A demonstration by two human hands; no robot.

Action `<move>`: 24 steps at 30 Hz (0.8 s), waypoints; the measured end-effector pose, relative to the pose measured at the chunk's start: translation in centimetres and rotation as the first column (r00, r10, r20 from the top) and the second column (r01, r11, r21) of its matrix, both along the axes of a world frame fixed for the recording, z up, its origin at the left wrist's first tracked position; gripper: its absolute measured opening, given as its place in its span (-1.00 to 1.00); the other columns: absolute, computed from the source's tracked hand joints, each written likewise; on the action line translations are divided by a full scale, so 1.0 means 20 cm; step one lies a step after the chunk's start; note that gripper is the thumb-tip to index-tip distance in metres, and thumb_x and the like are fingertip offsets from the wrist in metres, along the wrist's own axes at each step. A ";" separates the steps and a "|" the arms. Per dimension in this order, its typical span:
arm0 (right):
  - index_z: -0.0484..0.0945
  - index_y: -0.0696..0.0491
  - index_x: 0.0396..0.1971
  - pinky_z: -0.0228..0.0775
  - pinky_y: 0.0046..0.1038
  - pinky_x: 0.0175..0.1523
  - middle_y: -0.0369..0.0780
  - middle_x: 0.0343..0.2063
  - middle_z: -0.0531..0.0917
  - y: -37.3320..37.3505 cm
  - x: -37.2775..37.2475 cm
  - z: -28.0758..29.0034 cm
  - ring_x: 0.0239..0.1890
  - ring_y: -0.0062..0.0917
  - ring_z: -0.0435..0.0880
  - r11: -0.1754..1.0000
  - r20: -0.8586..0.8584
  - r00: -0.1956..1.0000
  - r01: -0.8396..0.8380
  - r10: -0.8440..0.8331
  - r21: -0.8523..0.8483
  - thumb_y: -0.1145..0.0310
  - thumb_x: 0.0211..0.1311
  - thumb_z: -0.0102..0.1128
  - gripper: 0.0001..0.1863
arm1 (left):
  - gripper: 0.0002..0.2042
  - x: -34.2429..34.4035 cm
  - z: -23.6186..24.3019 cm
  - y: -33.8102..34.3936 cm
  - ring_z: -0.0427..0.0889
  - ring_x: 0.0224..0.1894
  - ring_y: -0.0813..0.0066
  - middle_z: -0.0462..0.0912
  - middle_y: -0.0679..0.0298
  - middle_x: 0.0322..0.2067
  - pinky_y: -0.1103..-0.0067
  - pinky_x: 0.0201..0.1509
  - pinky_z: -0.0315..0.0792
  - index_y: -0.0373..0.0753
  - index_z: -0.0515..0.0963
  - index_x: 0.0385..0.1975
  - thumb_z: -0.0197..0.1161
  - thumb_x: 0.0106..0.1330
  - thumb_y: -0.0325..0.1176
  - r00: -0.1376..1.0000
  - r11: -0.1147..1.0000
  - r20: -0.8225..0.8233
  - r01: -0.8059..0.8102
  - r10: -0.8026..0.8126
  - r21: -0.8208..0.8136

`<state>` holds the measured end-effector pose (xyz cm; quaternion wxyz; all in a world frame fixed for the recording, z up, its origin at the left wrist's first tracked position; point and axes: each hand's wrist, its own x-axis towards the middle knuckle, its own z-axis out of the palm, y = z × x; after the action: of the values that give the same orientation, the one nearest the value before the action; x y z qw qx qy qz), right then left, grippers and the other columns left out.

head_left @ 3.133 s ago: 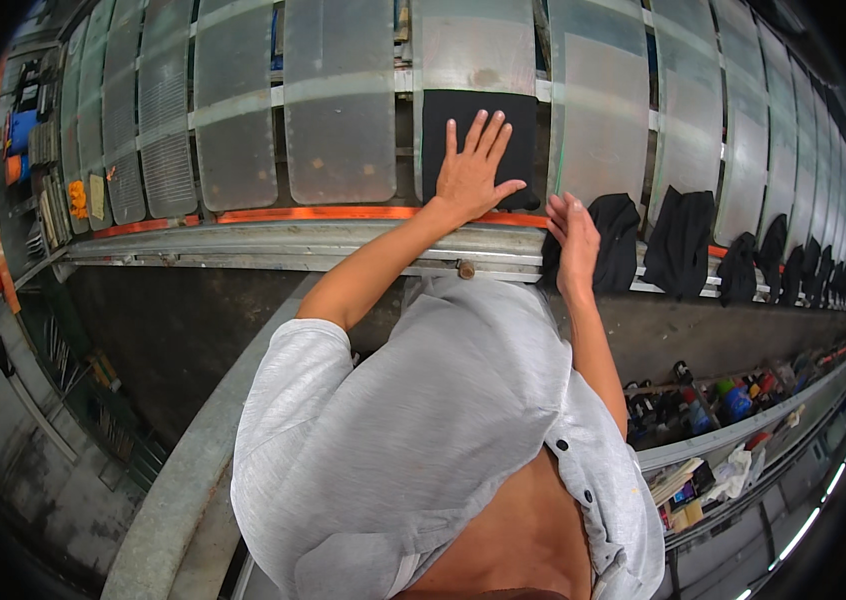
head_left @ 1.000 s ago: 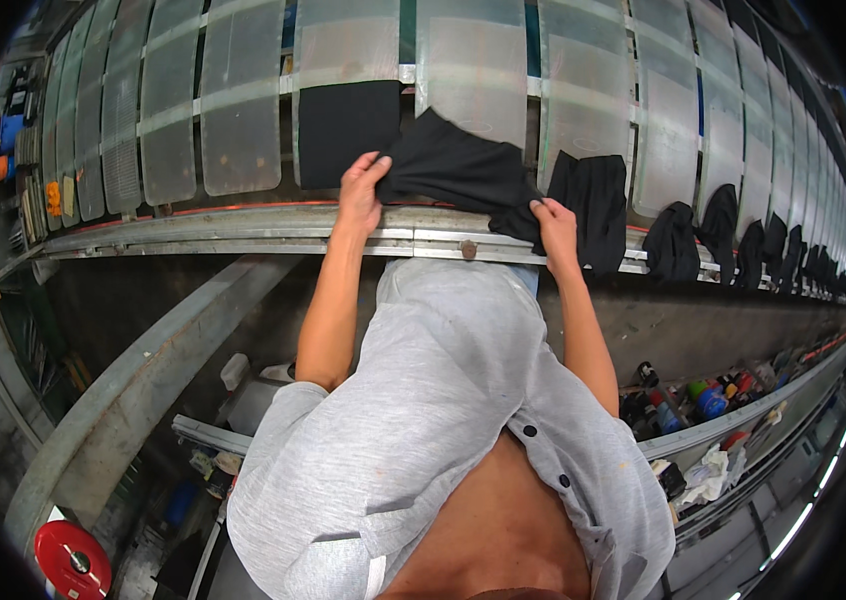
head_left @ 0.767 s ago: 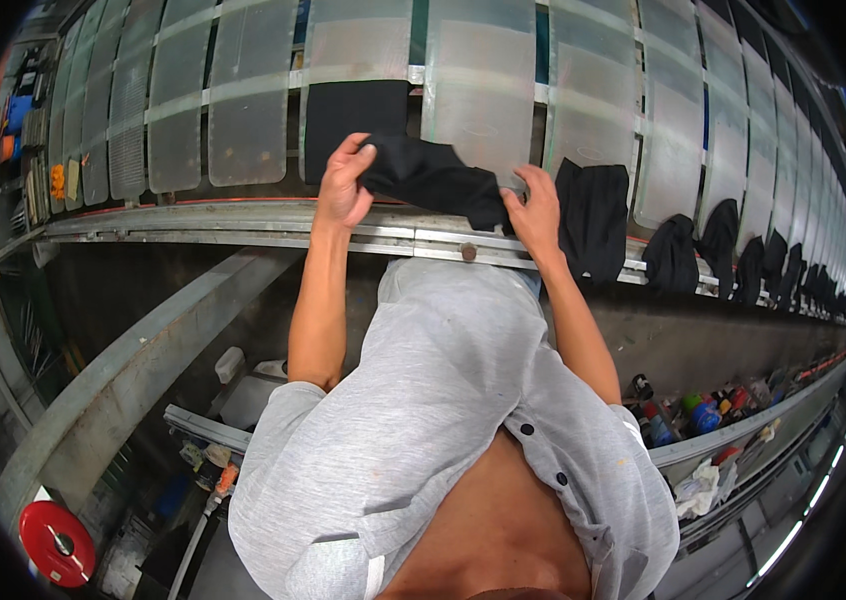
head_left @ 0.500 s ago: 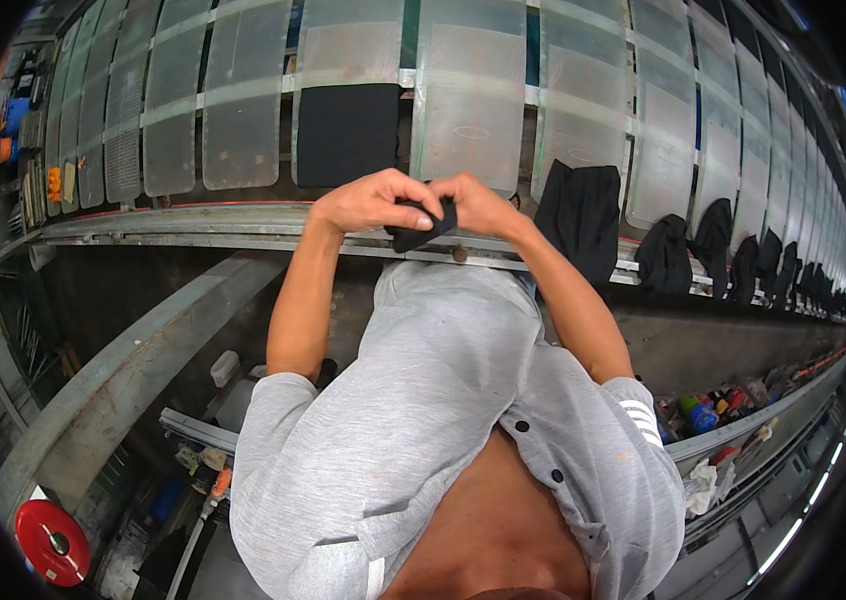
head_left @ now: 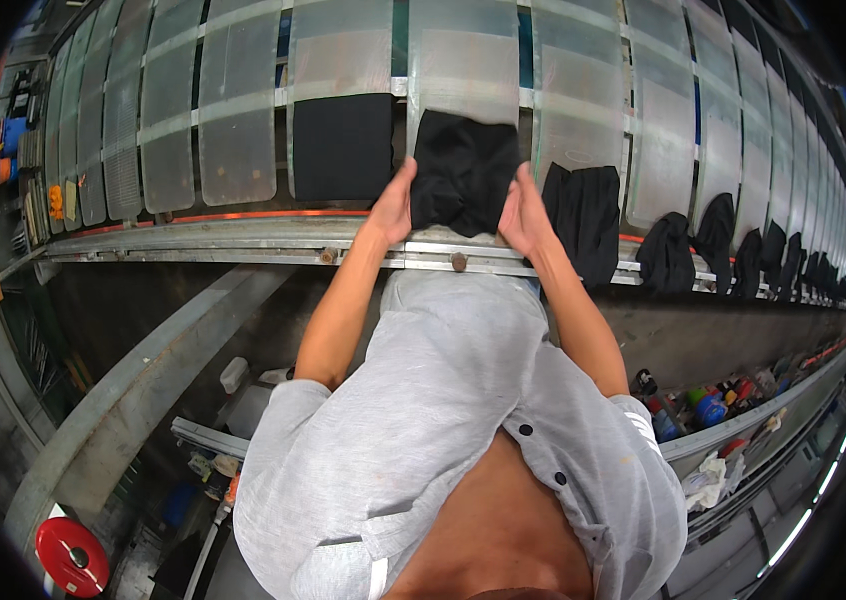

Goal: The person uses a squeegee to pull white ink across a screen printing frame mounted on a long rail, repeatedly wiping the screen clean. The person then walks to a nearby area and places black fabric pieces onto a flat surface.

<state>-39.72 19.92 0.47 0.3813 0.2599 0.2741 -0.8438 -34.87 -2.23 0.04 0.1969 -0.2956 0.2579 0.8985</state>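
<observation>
A black cloth piece is spread between my hands over the near end of a pale translucent board. Its surface is wrinkled, mostly toward the near edge. My left hand grips its left side, and my right hand has hold of the right side. Some of the fingers are hidden behind the cloth. Left of it, a second black cloth piece lies flat and smooth on the neighbouring board. A loosely draped black cloth hangs over the near end of the board to the right.
A metal rail with round knobs runs along the boards' near side. Several crumpled black cloths continue down the row at right. A grey beam slants at lower left, near a red disc. Coloured containers stand lower right.
The black cloth was bunched small between my fingers near the rail; now it is opened out over the board. My hands have moved apart, one to each side of it.
</observation>
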 end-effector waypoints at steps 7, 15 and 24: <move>0.53 0.22 -0.09 0.48 -0.55 -0.02 -0.22 -0.15 0.68 0.09 0.14 0.02 -0.16 -0.61 0.65 0.915 -0.093 0.985 -0.097 0.144 0.392 0.35 0.36 0.14 -0.74 | -0.69 0.19 -0.01 -0.02 0.61 -0.07 0.47 0.64 0.23 -0.09 0.55 0.06 0.45 -0.39 0.54 -0.07 0.25 0.34 -0.27 0.981 0.966 0.189 0.084 -0.038 -0.243; 0.59 0.16 -0.22 0.30 -0.71 -0.34 -0.36 -0.38 0.65 0.18 -0.08 0.16 -0.43 -0.80 0.51 0.850 -0.332 0.940 0.113 0.075 0.514 0.38 0.32 0.20 -0.84 | -0.84 0.05 0.15 -0.08 0.59 -0.29 0.67 0.65 0.32 -0.28 0.68 -0.20 0.47 -0.34 0.58 -0.18 0.19 0.33 -0.42 0.997 0.930 -0.062 0.028 -0.054 -0.368; 0.58 0.18 -0.29 0.41 -0.63 -0.10 -0.28 -0.31 0.67 0.11 -0.44 0.15 -0.28 -0.68 0.61 0.879 -0.379 0.923 0.237 -0.071 0.413 0.41 0.36 0.12 -0.85 | -0.90 -0.41 0.21 0.01 0.39 -0.54 0.81 0.53 0.51 -0.51 0.75 -0.52 0.25 -0.27 0.56 -0.44 0.21 0.31 -0.41 0.978 0.878 -0.109 -0.206 0.176 -0.433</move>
<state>-48.47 22.21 3.54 0.1854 0.2071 0.5043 -0.8175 -43.10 -2.01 4.33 0.0267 -0.3264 0.4309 0.8408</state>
